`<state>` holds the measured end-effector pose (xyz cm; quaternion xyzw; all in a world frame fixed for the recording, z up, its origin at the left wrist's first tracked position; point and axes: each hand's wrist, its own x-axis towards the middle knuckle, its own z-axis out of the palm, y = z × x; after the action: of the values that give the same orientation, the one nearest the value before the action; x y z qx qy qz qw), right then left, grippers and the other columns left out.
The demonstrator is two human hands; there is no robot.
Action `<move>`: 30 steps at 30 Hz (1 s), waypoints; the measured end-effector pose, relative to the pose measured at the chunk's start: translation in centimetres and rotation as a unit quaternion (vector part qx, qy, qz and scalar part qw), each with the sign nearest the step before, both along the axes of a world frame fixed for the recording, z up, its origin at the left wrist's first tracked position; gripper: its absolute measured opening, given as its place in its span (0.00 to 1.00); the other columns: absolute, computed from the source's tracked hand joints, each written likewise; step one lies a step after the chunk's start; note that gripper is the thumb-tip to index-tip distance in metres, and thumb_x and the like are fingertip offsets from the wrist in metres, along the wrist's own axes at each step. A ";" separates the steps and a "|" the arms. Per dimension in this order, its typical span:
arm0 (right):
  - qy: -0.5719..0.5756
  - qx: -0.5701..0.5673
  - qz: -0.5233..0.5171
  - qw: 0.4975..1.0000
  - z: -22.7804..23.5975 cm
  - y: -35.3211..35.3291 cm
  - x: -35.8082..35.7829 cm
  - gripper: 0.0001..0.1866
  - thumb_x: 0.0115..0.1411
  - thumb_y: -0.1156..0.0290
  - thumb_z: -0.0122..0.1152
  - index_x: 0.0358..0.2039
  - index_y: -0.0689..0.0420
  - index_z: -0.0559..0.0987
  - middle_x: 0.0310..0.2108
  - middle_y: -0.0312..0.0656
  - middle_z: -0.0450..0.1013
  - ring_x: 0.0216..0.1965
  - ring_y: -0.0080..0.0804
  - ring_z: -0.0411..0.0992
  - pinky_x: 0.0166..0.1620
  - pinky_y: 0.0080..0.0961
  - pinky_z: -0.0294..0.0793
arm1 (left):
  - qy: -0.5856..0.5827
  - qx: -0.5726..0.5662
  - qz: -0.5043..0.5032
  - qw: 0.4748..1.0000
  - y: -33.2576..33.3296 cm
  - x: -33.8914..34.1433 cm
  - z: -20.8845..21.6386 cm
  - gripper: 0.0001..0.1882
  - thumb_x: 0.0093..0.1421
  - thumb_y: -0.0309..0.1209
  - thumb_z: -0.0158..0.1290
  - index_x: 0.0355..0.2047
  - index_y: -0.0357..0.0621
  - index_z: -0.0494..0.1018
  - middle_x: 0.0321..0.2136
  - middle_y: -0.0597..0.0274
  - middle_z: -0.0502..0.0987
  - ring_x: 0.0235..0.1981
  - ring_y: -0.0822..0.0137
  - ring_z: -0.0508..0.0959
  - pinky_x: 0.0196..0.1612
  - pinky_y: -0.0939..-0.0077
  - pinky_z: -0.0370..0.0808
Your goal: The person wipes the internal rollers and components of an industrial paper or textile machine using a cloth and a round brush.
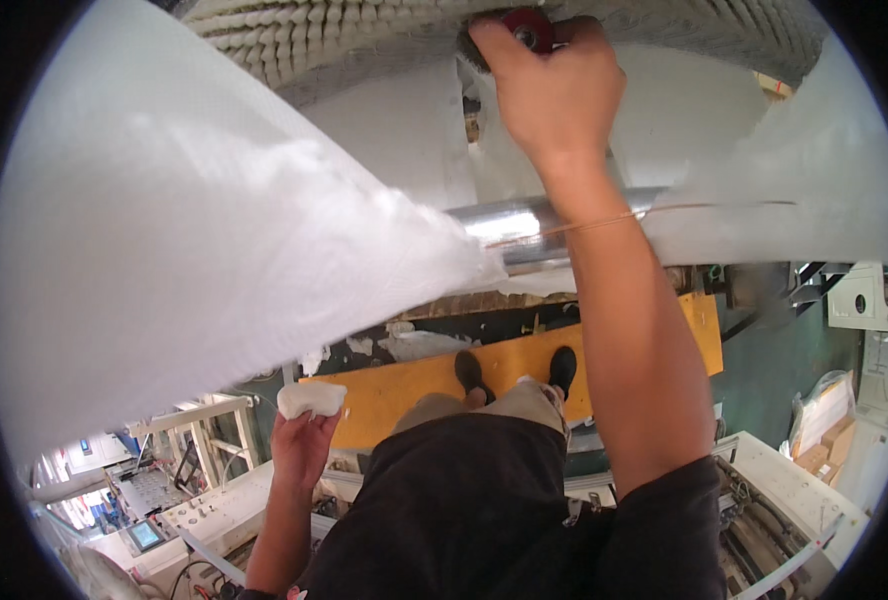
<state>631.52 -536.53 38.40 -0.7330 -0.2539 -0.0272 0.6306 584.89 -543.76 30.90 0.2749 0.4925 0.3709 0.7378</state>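
My right hand [561, 95] reaches far up, closed round a dark red round-ended tool [528, 30]. A dark, bristly-looking edge shows beside its fingers, and the tool is at the lower edge of a ridged, off-white surface [294, 35]. Down at the left, my left hand [302, 445] pinches a wad of white fibre [311, 401]. A wide white sheet of web material [194, 230] hangs at the left, its torn, fluffy tip near the middle. More white material [794, 190] hangs at the right. Between them runs a shiny metal roller [514, 222].
A thin copper-coloured strand [704, 206] crosses by my right forearm. My feet stand on a yellow platform [414, 385], with white scraps [429, 345] beyond it. Machine frames [214, 425] and a small screen [146, 535] are at the left. Cardboard boxes [832, 445] stand at the right.
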 end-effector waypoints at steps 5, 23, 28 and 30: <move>0.007 0.003 0.014 1.000 -1.4 0.4 0.7 0.34 0.44 0.45 0.74 0.30 0.70 0.80 0.30 0.55 0.80 0.35 0.49 0.80 0.43 0.37 0.78 | 0.009 -0.002 0.012 1.000 0.2 0.0 -0.5 0.23 0.64 0.20 0.49 0.60 0.42 0.65 0.58 0.48 0.72 0.60 0.46 0.74 0.64 0.49 0.73; 0.004 0.029 0.012 1.000 -0.6 1.2 -0.6 0.35 0.42 0.45 0.75 0.35 0.68 0.80 0.30 0.55 0.80 0.34 0.49 0.80 0.43 0.37 0.79 | 0.010 0.008 0.030 0.999 0.0 -0.8 0.2 0.25 0.63 0.20 0.50 0.61 0.42 0.65 0.58 0.49 0.72 0.60 0.47 0.74 0.64 0.50 0.74; 0.064 0.109 -0.013 0.992 -1.1 1.0 0.0 0.34 0.42 0.44 0.75 0.32 0.67 0.80 0.28 0.52 0.80 0.32 0.44 0.80 0.41 0.36 0.79 | 0.015 0.002 0.026 1.000 -0.2 -0.5 0.2 0.24 0.63 0.20 0.51 0.60 0.42 0.65 0.57 0.49 0.72 0.59 0.45 0.75 0.63 0.49 0.74; -0.004 0.024 -0.004 1.000 -1.1 1.3 -0.6 0.34 0.42 0.45 0.76 0.32 0.67 0.79 0.27 0.51 0.80 0.31 0.44 0.80 0.40 0.35 0.79 | 0.026 0.002 0.024 0.999 -0.2 -0.6 0.0 0.24 0.63 0.21 0.51 0.60 0.42 0.64 0.57 0.48 0.72 0.59 0.48 0.75 0.62 0.52 0.75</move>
<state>630.88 -535.21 37.28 -0.7186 -0.2525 -0.0391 0.6468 584.33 -544.00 30.85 0.2744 0.5167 0.3824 0.7152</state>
